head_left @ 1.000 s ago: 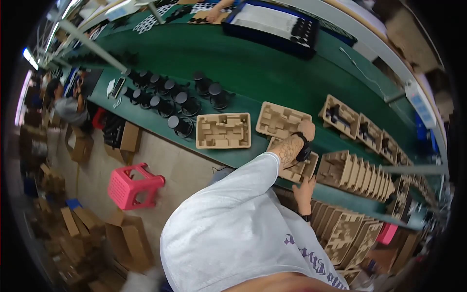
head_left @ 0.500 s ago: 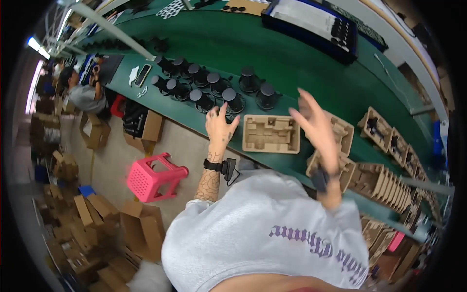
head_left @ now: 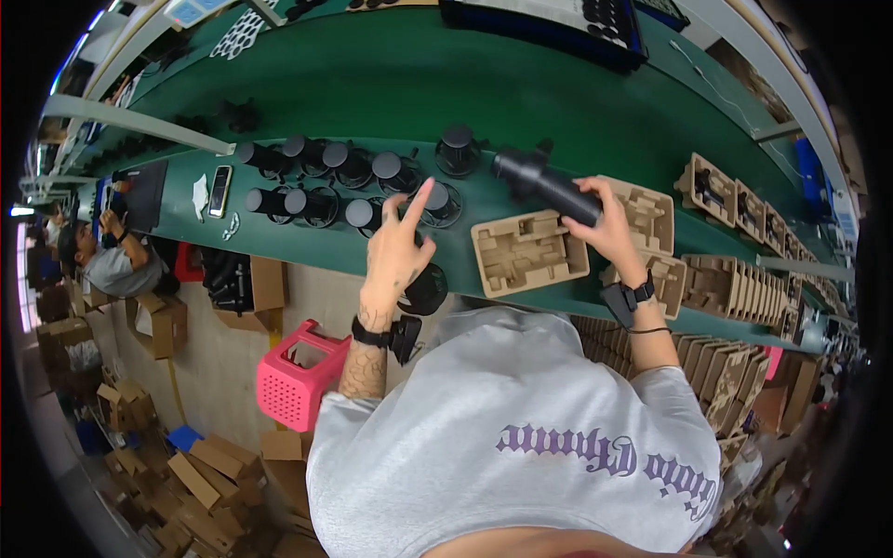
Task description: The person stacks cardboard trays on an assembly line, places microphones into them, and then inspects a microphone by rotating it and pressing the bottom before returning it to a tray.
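Note:
My right hand (head_left: 609, 223) grips the lower end of a black tube-shaped device (head_left: 549, 186). It is tilted over the table, its wider, lugged end pointing up and left. Beneath it lies a tan moulded-pulp tray (head_left: 530, 265) with shaped hollows. My left hand (head_left: 398, 249), index finger stretched out, is closed around a black part with a round base (head_left: 424, 290), which shows below the palm past the table edge; its upper portion is mostly hidden. Just beyond that hand, several black devices with round flanges (head_left: 395, 172) stand upright in two rows.
More pulp trays (head_left: 642, 219) lie to the right, with a long nested stack (head_left: 726, 284) beyond. Filled trays (head_left: 712, 181) line the far right. A phone (head_left: 219, 191) lies at left. A pink stool (head_left: 302, 372) stands on the floor. Another person (head_left: 121, 260) sits far left.
My right hand has taken the black device that stood at the right end of the rows, and holds it over the tray. The tray has turned slightly. The view has shifted.

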The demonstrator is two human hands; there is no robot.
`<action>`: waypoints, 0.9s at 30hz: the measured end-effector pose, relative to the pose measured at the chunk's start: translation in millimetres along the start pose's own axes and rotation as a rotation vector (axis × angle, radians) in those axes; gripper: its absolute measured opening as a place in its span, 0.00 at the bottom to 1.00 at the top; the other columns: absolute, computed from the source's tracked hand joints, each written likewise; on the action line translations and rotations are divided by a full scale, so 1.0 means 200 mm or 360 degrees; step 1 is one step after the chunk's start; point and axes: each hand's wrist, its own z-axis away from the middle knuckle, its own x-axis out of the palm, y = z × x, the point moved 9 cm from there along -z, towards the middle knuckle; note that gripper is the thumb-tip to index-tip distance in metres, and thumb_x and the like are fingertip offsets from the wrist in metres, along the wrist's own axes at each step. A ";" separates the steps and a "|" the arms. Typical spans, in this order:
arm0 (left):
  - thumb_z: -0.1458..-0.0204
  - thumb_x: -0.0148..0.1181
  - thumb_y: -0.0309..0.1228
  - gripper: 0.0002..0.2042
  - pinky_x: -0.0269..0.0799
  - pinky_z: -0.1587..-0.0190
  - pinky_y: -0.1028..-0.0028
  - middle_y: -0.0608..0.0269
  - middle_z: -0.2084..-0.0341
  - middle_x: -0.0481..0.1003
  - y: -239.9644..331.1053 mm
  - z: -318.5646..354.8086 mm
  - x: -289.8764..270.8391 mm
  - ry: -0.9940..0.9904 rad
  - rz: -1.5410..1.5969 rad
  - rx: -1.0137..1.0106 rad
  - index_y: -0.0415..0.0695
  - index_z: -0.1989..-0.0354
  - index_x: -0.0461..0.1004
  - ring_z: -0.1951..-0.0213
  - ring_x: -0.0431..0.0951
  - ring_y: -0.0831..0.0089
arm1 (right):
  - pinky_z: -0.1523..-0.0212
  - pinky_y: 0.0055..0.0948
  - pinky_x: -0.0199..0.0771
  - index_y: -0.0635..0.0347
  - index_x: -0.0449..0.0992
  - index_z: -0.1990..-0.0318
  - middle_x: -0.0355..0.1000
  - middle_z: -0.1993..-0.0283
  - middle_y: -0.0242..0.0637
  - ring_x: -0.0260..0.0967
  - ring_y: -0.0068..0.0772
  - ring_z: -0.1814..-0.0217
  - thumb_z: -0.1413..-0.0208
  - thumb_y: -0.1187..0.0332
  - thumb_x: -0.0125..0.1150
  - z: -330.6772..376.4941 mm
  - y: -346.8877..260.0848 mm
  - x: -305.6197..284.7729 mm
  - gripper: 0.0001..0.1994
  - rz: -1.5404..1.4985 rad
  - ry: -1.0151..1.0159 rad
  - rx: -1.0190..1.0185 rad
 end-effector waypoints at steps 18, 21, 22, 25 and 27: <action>0.44 0.53 0.34 0.16 0.70 0.74 0.80 0.53 0.65 0.72 -0.09 0.18 0.08 0.0128 0.2239 -0.0384 0.45 0.49 0.63 0.77 0.72 0.75 | 0.31 0.36 0.45 0.57 0.56 0.36 0.54 0.34 0.44 0.49 0.43 0.31 0.56 0.64 0.69 0.26 0.05 0.31 0.39 -0.0535 -0.0636 0.0129; 0.41 0.47 0.46 0.19 0.68 0.80 0.75 0.59 0.71 0.67 0.26 0.23 0.56 -0.0753 0.2120 -0.0315 0.45 0.49 0.63 0.77 0.67 0.75 | 0.37 0.34 0.56 0.62 0.52 0.35 0.57 0.36 0.45 0.55 0.38 0.35 0.61 0.57 0.74 0.24 -0.10 0.36 0.47 -0.0664 -0.0684 0.0179; 0.41 0.46 0.47 0.20 0.68 0.81 0.74 0.60 0.73 0.66 0.45 0.31 0.77 -0.1223 0.2976 -0.0642 0.44 0.51 0.64 0.78 0.66 0.74 | 0.39 0.33 0.59 0.64 0.56 0.38 0.61 0.40 0.44 0.59 0.36 0.38 0.62 0.57 0.74 0.24 -0.16 0.33 0.44 -0.0905 -0.0623 0.0188; 0.41 0.46 0.47 0.20 0.68 0.84 0.70 0.62 0.76 0.65 0.77 0.39 0.99 -0.1984 0.3779 -0.1095 0.40 0.57 0.66 0.79 0.66 0.71 | 0.45 0.32 0.66 0.63 0.65 0.46 0.70 0.50 0.40 0.66 0.30 0.47 0.59 0.63 0.72 0.24 -0.03 0.25 0.32 -0.1181 -0.0668 0.0332; 0.42 0.44 0.54 0.26 0.61 0.89 0.75 0.67 0.79 0.61 0.94 0.46 0.98 -0.2672 0.4013 -0.0726 0.41 0.50 0.62 0.81 0.64 0.75 | 0.48 0.31 0.68 0.62 0.65 0.46 0.70 0.51 0.39 0.68 0.30 0.50 0.58 0.67 0.69 0.32 -0.01 0.21 0.30 -0.1836 -0.0950 0.0479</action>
